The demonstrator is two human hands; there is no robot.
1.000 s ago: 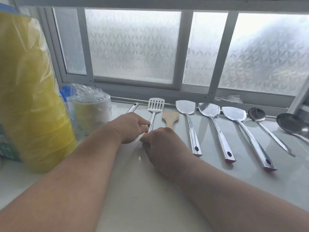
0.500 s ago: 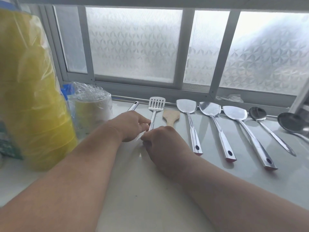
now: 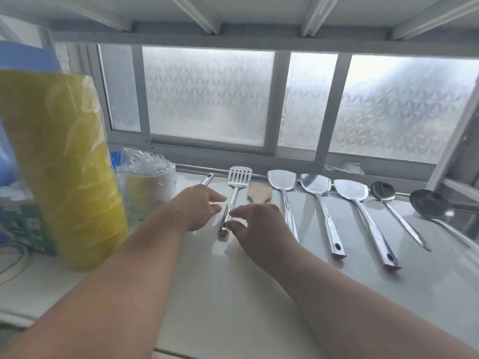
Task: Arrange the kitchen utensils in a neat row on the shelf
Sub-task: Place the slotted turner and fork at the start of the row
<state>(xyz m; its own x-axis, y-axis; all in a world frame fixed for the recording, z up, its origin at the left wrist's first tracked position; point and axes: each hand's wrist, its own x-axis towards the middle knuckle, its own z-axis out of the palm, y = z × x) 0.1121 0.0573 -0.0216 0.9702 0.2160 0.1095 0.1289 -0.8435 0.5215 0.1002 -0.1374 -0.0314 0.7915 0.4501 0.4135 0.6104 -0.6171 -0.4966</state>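
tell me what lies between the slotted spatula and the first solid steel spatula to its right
A wooden spatula: in the head view its blade shows between the slotted spatula and the steel spatula; its handle is hidden under the right hand.

— Where is the light coming from?

— From the frosted window (image 3: 259, 99) at the back. It is soft daylight, brightest in the right panes, which are nearly washed out.

— Any glare?

— Pale sheen on the shelf (image 3: 233, 294) and bright glints on the steel spatulas (image 3: 282, 180). Shadows are faint and fall toward the camera.

— Is it sharp?

— The middle is fairly sharp. The yellow bag (image 3: 59, 164) at the left is soft and smeared, and the forearms at the bottom are blurred.

— Distortion?

— Yes, wide-angle: the window frame bows and the right edge leans inward.
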